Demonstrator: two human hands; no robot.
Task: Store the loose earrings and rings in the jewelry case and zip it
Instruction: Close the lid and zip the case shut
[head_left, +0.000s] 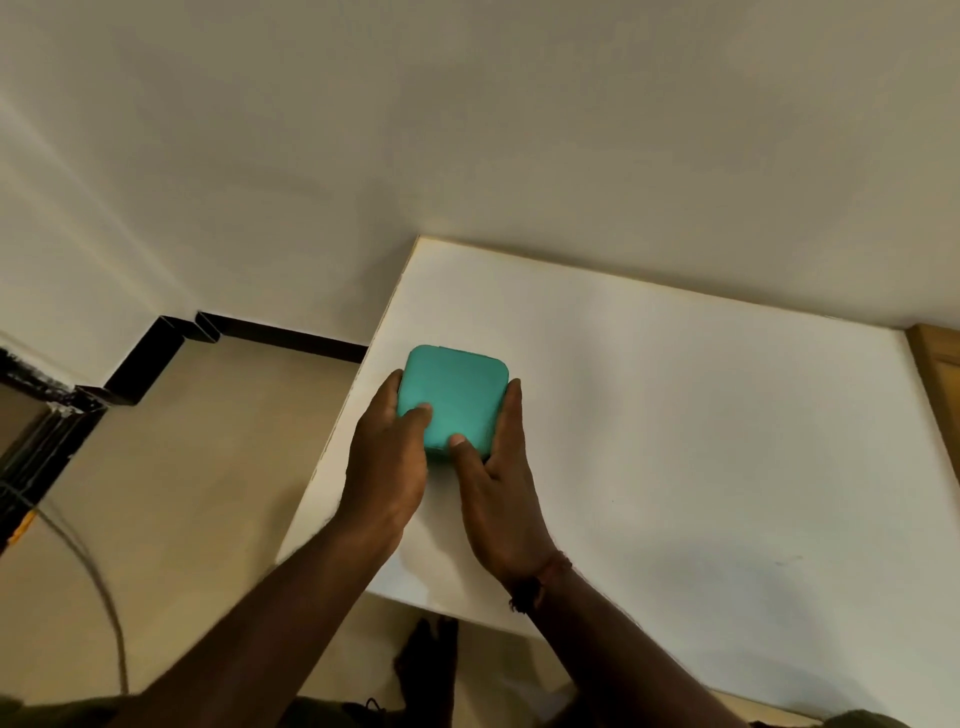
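Observation:
A closed teal jewelry case (457, 389) with rounded corners lies on the white table (675, 441), near its left edge. My left hand (387, 467) grips the case's left side, thumb resting on the lid. My right hand (498, 483) grips the right side, thumb on the lid's near edge. A dark thread band circles my right wrist. No loose earrings or rings show anywhere on the table. The zipper is hidden from this angle.
The table stands against a pale wall. Its left edge (343, 426) drops to a beige floor with a black skirting board (291, 338) and a thin cable (98, 577). A wooden edge (935, 364) shows at far right. My foot (426, 660) is below the table's near edge.

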